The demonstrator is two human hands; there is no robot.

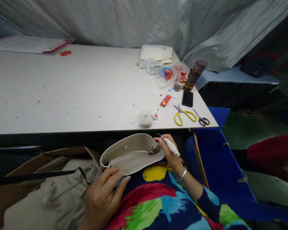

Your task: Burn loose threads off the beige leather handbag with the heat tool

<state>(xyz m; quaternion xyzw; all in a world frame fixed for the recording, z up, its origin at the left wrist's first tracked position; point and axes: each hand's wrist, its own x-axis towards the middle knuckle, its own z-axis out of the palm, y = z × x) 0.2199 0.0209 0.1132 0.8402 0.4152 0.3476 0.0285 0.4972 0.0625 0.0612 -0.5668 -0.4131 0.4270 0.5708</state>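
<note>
A cream handbag (132, 157) lies open on my lap, its mouth facing up and a small metal clasp showing inside the far wall. At its near left rim, my left hand (103, 193) grips the edge with fingers over the rim and thumb outside. My right hand (171, 154) is at the bag's right end, fingers against the rim. That hand also holds a tool with a white-wrapped handle (171, 147); a thin metal tip pokes out beyond the fingers. What exactly the tool is, I cannot make out.
On the white table (74, 92) lie yellow-handled scissors (184, 115), black-handled scissors (201, 118), a phone (187, 99), a bottle (194, 76) and a white lump (146, 118). Left of me, a carton (92, 155) holds more cream bags (52, 198). Blue panels (216, 166) stand right; another person's red sleeve (273, 153) is beyond.
</note>
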